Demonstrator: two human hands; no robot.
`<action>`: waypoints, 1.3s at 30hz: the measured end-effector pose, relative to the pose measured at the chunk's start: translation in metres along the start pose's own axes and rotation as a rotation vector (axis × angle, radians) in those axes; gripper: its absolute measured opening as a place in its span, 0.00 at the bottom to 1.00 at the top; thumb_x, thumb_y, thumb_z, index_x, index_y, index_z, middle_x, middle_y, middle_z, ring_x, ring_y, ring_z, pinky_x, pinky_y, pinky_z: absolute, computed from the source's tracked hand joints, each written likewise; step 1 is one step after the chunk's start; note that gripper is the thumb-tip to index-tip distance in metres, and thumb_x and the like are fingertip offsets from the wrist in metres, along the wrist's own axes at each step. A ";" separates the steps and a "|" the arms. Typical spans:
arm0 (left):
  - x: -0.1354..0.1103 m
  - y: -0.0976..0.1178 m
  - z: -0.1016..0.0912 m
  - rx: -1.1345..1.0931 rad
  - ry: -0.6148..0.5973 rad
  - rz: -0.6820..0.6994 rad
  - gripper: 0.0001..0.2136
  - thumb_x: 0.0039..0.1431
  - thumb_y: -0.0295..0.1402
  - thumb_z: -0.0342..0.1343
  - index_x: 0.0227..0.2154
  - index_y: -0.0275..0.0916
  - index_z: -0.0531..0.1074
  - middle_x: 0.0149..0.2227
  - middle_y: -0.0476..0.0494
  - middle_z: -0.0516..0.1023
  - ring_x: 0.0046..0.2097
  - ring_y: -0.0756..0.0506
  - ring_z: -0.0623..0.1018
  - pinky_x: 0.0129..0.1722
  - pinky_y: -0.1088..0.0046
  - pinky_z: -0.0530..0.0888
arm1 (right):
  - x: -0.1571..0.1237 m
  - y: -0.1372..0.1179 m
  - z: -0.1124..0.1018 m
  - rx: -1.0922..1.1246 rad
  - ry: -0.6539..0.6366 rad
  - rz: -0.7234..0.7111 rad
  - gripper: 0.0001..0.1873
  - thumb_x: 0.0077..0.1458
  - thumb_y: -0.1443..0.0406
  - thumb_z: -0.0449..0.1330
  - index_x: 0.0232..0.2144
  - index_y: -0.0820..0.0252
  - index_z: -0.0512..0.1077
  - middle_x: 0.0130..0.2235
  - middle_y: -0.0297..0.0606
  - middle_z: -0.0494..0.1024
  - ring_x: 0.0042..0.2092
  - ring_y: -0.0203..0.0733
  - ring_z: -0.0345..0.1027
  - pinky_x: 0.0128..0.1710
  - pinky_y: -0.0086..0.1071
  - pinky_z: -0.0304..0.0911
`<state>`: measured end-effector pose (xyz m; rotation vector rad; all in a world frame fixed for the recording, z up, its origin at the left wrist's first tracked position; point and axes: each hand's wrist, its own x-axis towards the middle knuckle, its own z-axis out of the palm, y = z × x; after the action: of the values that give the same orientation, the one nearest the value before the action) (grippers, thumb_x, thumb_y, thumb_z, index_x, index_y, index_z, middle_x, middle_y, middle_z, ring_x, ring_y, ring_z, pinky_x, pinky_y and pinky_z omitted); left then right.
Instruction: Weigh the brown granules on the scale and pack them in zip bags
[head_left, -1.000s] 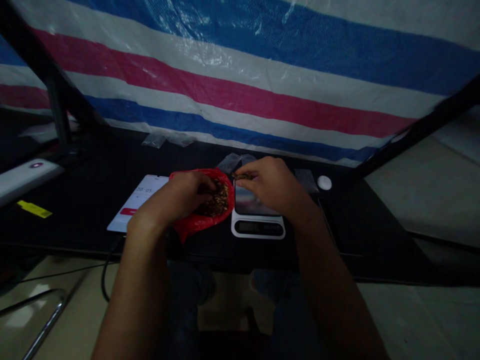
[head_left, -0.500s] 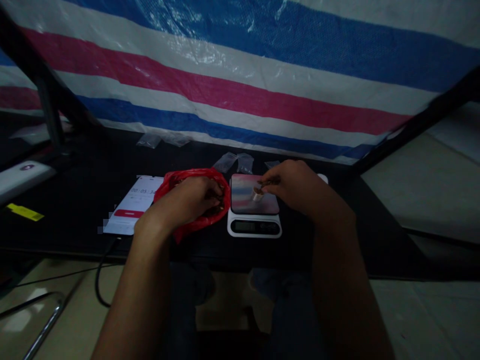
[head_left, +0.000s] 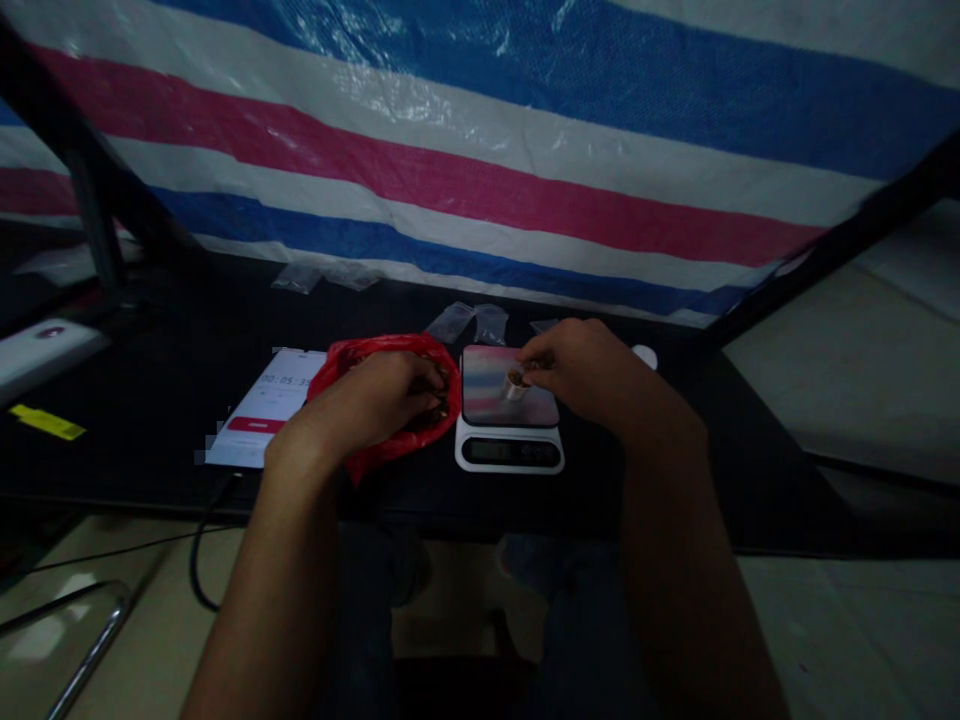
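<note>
My left hand (head_left: 379,393) reaches into a red plastic bag (head_left: 349,460), its fingers curled among small brownish metallic-looking pieces (head_left: 442,408). What those fingers grip is hidden. A white digital scale (head_left: 510,456) with a shiny plate stands to the right of the bag. On the plate is a small clear cup (head_left: 514,387) with brownish contents. My right hand (head_left: 585,370) is at the cup's right rim, its fingers pinched together on small brownish pieces too tiny to name.
Left of the bag lies a phone (head_left: 262,400) showing a running timer, with a cable at its bottom. Clear small plastic bags (head_left: 490,324) lie behind the scale. A white round lid-like object (head_left: 645,357) sits beyond my right hand. A striped sheet (head_left: 480,180) hangs behind the black table.
My right fingers have shifted slightly at the cup, and more of the white round object shows. My left hand stays in the bag. The phone's timer has advanced.
</note>
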<state>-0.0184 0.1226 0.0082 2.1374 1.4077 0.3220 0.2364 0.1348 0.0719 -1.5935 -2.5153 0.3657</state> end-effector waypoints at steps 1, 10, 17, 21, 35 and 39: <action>0.000 0.000 0.000 -0.007 -0.001 -0.001 0.11 0.64 0.35 0.55 0.41 0.44 0.83 0.47 0.46 0.87 0.46 0.41 0.84 0.47 0.66 0.78 | 0.000 0.000 0.000 0.001 0.004 0.000 0.08 0.59 0.72 0.66 0.36 0.57 0.86 0.38 0.40 0.88 0.41 0.43 0.81 0.41 0.32 0.66; 0.001 0.000 0.002 -0.032 -0.008 -0.031 0.11 0.63 0.34 0.55 0.42 0.44 0.82 0.47 0.47 0.87 0.46 0.42 0.85 0.48 0.67 0.79 | 0.002 -0.001 0.003 0.018 -0.012 -0.024 0.08 0.59 0.73 0.65 0.36 0.60 0.85 0.38 0.41 0.87 0.40 0.42 0.80 0.39 0.32 0.64; 0.001 -0.001 0.002 -0.011 0.012 -0.015 0.11 0.64 0.36 0.55 0.43 0.44 0.82 0.47 0.46 0.87 0.46 0.42 0.84 0.48 0.67 0.78 | 0.003 0.003 0.004 0.038 -0.021 -0.033 0.07 0.58 0.72 0.66 0.37 0.61 0.85 0.38 0.41 0.87 0.40 0.42 0.80 0.40 0.32 0.65; 0.000 0.000 0.001 -0.016 0.018 -0.023 0.12 0.64 0.36 0.55 0.41 0.43 0.83 0.47 0.45 0.87 0.46 0.41 0.84 0.45 0.68 0.78 | 0.003 0.003 0.002 0.032 -0.054 -0.044 0.07 0.61 0.69 0.65 0.36 0.60 0.85 0.39 0.42 0.87 0.39 0.43 0.80 0.39 0.33 0.65; -0.001 0.005 0.001 -0.010 0.043 -0.037 0.14 0.64 0.36 0.53 0.44 0.43 0.82 0.46 0.46 0.87 0.45 0.41 0.84 0.46 0.66 0.78 | 0.002 0.011 0.004 0.151 0.016 -0.074 0.13 0.63 0.73 0.59 0.43 0.58 0.82 0.46 0.41 0.87 0.47 0.45 0.81 0.44 0.31 0.71; 0.000 0.004 0.002 0.000 0.061 -0.024 0.13 0.64 0.37 0.53 0.45 0.44 0.82 0.47 0.46 0.87 0.45 0.41 0.84 0.45 0.66 0.78 | 0.003 0.015 0.005 0.183 0.021 -0.077 0.12 0.61 0.74 0.61 0.42 0.57 0.82 0.45 0.41 0.87 0.46 0.45 0.80 0.44 0.31 0.72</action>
<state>-0.0144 0.1207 0.0086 2.1252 1.4660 0.3811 0.2472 0.1434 0.0630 -1.4211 -2.4397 0.5495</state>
